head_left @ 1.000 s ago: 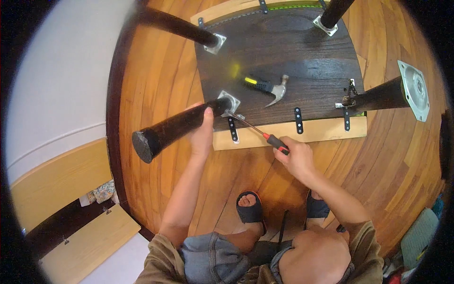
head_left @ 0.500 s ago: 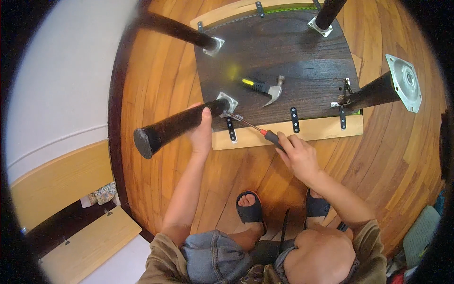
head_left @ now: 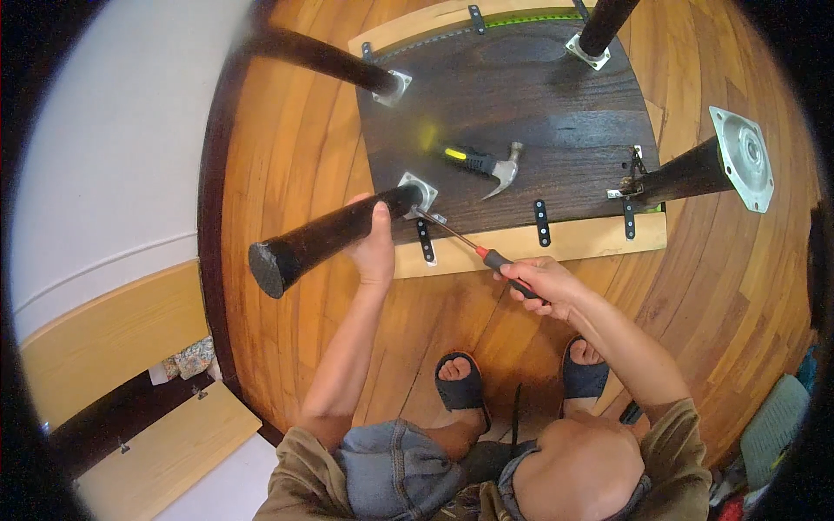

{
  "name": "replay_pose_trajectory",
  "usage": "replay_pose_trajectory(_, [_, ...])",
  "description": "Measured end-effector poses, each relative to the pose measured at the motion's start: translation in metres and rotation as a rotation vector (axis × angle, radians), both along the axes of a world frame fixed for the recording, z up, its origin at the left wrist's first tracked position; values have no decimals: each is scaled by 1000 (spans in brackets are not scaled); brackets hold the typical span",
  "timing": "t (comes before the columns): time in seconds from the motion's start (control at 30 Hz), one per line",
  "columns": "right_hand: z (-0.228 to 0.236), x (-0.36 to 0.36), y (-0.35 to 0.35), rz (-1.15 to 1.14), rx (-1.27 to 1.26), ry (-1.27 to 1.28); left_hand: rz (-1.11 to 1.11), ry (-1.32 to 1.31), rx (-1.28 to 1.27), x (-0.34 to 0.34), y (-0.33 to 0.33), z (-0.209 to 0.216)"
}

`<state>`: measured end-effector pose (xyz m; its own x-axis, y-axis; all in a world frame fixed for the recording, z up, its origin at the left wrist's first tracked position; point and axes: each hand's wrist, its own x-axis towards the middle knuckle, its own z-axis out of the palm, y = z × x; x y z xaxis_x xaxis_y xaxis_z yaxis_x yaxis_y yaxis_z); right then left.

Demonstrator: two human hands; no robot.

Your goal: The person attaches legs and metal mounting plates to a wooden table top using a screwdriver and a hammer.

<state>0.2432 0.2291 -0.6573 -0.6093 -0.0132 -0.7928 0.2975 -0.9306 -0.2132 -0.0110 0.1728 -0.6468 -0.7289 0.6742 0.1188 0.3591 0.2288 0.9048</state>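
Note:
My left hand (head_left: 375,243) is wrapped around a dark round table leg (head_left: 334,233), thumb on its upper side. That leg joins a silvery mounting plate (head_left: 420,193) at the near left corner of an upturned dark tabletop (head_left: 486,95). My right hand (head_left: 546,285) grips the black and red handle of a screwdriver (head_left: 499,261). Its shaft slants up to the left, and the tip meets the plate's near edge; the screw there is too small to make out. A claw hammer (head_left: 488,165) with a black and yellow handle lies on the tabletop.
Two more legs, a far left leg (head_left: 326,59) and a far right leg (head_left: 601,30), stand on plates. A right-hand leg (head_left: 686,176) carries a loose-ended metal plate (head_left: 744,159). Black brackets (head_left: 541,222) cross the pale wooden edge strip (head_left: 486,252). A white wall (head_left: 113,139) rises at left.
My right hand has turned and shifted down slightly on the screwdriver, its fingers now wrapped further round the handle. My left hand and the leg have barely moved.

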Motion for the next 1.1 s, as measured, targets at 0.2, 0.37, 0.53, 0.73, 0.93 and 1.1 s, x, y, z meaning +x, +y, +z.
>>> replay_pose_trajectory(0.2, [-26,-4,-46,-149,1502,-67,-16,-25,-51,-7,-4,-8])
replay_pose_trajectory(0.37, [5,-12,-41,394,1862,-407,2,-60,-47,-6,-2,0])
replay_pose_trajectory(0.53, [19,-11,-23,359,1361,-253,6,-130,-4,-4,-3,-2])
replay_pose_trajectory(0.73, [21,-7,0,-27,202,-34,37,-58,43,-6,-3,-8])
replay_pose_trajectory(0.93, [41,-6,19,231,586,-126,-15,-38,-3,-13,-3,-14])
replay_pose_trajectory(1.1, [63,3,17,452,1392,-304,-13,20,6,-15,-3,-9])
